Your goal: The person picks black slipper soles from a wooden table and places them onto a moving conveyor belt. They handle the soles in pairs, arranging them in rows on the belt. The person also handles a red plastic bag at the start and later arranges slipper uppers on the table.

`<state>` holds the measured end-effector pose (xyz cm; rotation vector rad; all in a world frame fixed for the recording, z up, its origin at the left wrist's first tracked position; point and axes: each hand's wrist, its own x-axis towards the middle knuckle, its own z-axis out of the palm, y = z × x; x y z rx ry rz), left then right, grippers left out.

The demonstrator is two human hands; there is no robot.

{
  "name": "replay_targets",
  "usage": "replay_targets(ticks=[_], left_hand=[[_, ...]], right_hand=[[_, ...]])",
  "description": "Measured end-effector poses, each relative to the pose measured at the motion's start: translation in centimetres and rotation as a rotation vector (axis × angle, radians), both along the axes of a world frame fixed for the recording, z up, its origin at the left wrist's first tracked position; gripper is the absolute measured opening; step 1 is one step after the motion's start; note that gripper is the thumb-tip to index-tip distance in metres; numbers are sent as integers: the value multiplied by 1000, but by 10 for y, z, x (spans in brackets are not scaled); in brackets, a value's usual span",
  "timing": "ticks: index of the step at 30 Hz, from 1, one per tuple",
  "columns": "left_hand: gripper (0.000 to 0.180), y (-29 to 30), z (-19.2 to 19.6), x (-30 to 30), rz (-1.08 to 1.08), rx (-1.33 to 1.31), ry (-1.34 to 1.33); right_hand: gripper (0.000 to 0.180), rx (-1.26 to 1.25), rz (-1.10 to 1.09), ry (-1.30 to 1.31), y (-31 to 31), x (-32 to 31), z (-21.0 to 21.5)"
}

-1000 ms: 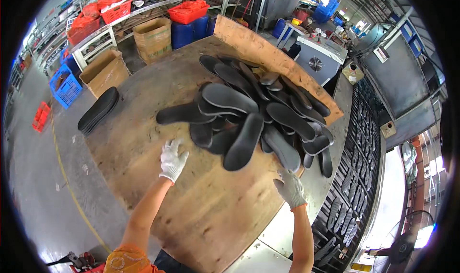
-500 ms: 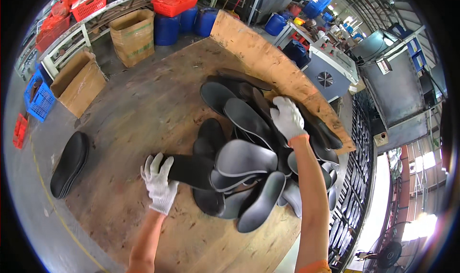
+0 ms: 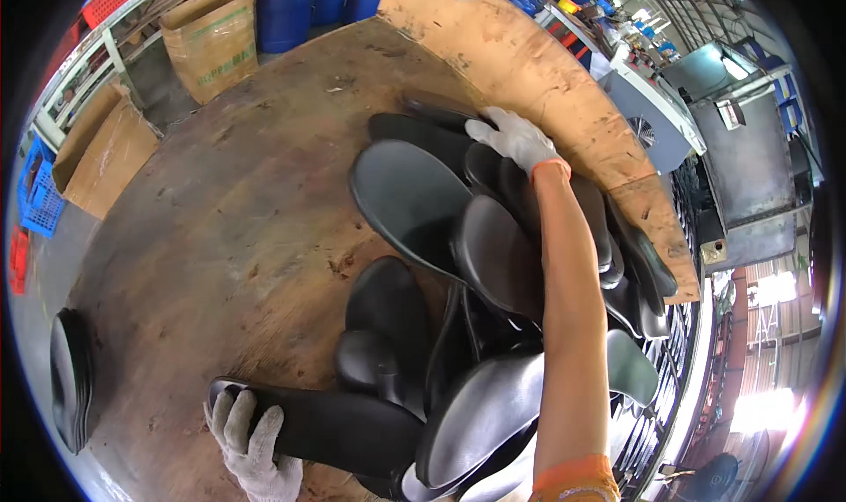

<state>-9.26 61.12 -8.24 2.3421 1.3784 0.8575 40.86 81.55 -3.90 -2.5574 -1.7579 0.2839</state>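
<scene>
At the lower left, my left hand (image 3: pixel 251 445) in a white knit glove has its fingers closed over the near end of a black insole (image 3: pixel 326 421), whose other end rests against the pile. My right hand (image 3: pixel 515 139), gloved alike, reaches across the heap, fingers stretched and apart. Its fingertips touch the end of a dark insole (image 3: pixel 438 110) at the far side. Between the hands lie several loose black insoles; a broad one (image 3: pixel 410 198) faces up and a shiny one (image 3: pixel 480 409) is nearer me. My right forearm hides part of the heap.
A stack of insoles (image 3: pixel 72 380) lies at the left edge of the brown tabletop (image 3: pixel 238 229). An upright wooden board (image 3: pixel 529 57) borders the far right side. Cardboard boxes (image 3: pixel 211 44), a blue crate (image 3: pixel 41 193) and blue drums (image 3: pixel 284 17) stand beyond the table.
The view has shifted closer to the heap. My right hand has moved along the far insoles towards the back, its fingers now more stretched out. My left hand keeps its hold on the same insole.
</scene>
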Motion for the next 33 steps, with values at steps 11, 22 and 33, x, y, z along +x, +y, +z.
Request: replay_targets(ticks=[11, 22, 33], left_hand=[[38, 1, -6, -4, -289, 14, -128], [30, -61, 31, -39, -910, -219, -80], [24, 48, 54, 90, -700, -114, -157]], right_hand=[[90, -451, -25, 329, -139, -48, 64], [79, -1070, 174, 720, -365, -188, 92], [32, 268, -402, -108, -354, 50, 114]])
